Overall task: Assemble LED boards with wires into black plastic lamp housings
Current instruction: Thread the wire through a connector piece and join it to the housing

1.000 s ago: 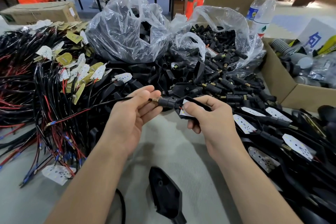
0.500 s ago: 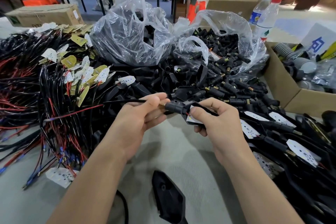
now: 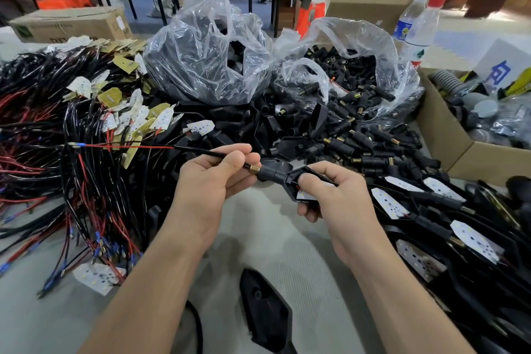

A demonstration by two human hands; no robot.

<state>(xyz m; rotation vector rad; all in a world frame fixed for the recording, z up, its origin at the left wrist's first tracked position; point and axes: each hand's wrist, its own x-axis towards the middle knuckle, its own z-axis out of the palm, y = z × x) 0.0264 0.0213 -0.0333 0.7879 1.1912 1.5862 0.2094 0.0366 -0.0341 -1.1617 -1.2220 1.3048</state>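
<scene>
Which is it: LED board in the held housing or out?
In: the LED board sits inside the housing under the thumb of the right hand; the left hand pinches its wire.

pulled the wire up and tight with the left hand. before, hanging slack down toward the wire pile; now straight out to the left, with its red part and blue tip lifted. tipped the black housing a bit in the right hand. pressed the thumb down over more of the white board.
</scene>
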